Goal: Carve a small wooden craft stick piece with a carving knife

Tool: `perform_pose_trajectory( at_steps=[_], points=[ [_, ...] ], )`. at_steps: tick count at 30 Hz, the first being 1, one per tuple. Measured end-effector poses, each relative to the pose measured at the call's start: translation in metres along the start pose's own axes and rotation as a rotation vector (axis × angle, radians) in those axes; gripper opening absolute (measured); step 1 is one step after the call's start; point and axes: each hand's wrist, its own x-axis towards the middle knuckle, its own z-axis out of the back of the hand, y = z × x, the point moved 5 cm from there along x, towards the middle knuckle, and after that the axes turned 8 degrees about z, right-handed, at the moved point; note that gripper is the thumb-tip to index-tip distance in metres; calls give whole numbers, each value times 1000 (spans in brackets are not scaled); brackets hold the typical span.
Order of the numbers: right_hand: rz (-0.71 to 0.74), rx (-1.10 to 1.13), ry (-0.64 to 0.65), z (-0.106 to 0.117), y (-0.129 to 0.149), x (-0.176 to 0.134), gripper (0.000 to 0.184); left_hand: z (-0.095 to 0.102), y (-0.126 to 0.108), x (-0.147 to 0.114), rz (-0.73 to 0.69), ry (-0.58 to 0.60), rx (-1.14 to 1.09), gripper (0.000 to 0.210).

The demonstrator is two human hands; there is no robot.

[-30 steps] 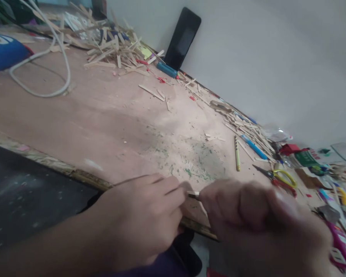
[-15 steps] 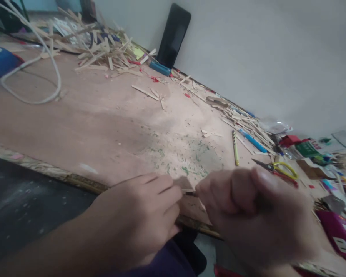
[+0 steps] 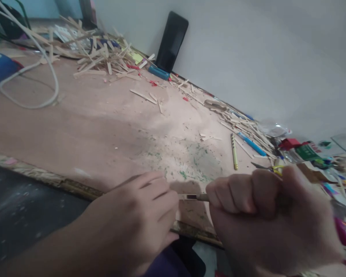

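Left hand (image 3: 138,219) curls its fingers (image 3: 158,192) shut on a small wooden stick piece (image 3: 187,197), pinched at the fingertips so its free end juts toward the other hand. Right hand (image 3: 259,215) is fisted around a thin tool (image 3: 203,197); only its short tip shows beyond the knuckles, touching the stick's end. Both hands hover just over the near edge of the bench (image 3: 103,127), probably to steady the work. Beyond the right knuckles lie a yellow pencil (image 3: 234,152) and yellow-handled scissors (image 3: 272,168). Wrists low, knuckles up.
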Motion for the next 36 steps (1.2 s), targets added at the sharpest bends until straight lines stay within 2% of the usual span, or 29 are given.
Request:
perform_pose_trajectory(
  at_steps=[6,8,14,18,21,25,30,36],
  points=[
    [-72,10,-41,5,5,-10,71,4,0,0,45,1,-6,29],
    [-113,-3,-22,4,9,-9,76,4,-1,0,47,2,-22,28],
    [-228,-84,49,-7,11,-3,110,0,-1,1,12,1,32,18],
    [-267,-150,71,-11,8,-2,112,1,-2,1,8,-16,40,18],
    [-241,-206,86,-11,11,-1,113,1,-2,0,2,-19,37,23],
    [-247,-293,146,-14,15,-1,111,1,-3,-3,-12,-21,31,30],
    [-220,-254,160,-20,12,-3,107,0,-2,-2,-38,-17,26,37],
    [-152,-183,190,-3,6,-8,77,-1,-1,-2,-34,-31,13,24]
  ],
)
